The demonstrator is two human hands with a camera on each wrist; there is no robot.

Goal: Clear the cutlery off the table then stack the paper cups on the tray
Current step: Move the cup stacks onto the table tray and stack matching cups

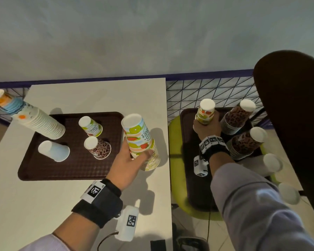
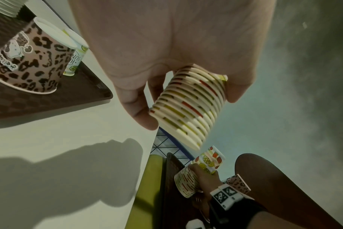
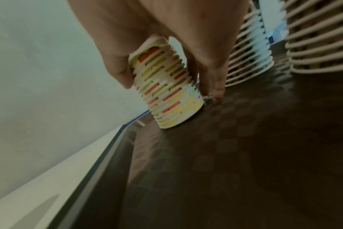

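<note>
My left hand (image 1: 132,156) grips a tall stack of upside-down fruit-print paper cups (image 1: 140,140) by the table's right edge, beside the brown tray (image 1: 49,171); the left wrist view shows the same fruit-print stack (image 2: 188,108) lifted and tilted. My right hand (image 1: 206,127) grips a shorter fruit-print stack (image 1: 205,114) whose rim rests on a second brown tray (image 1: 190,176) on the green chair. In the right wrist view my fingers (image 3: 119,71) wrap that short stack (image 3: 166,91). No cutlery is in view.
On the table tray stand a tall leaning white stack (image 1: 34,120), a white cup (image 1: 54,151), a lime-print cup (image 1: 91,126) and a leopard-print cup (image 1: 98,147). The chair tray holds two leopard stacks (image 1: 237,118) and white cups (image 1: 272,163). A dark chair back (image 1: 294,124) rises at right.
</note>
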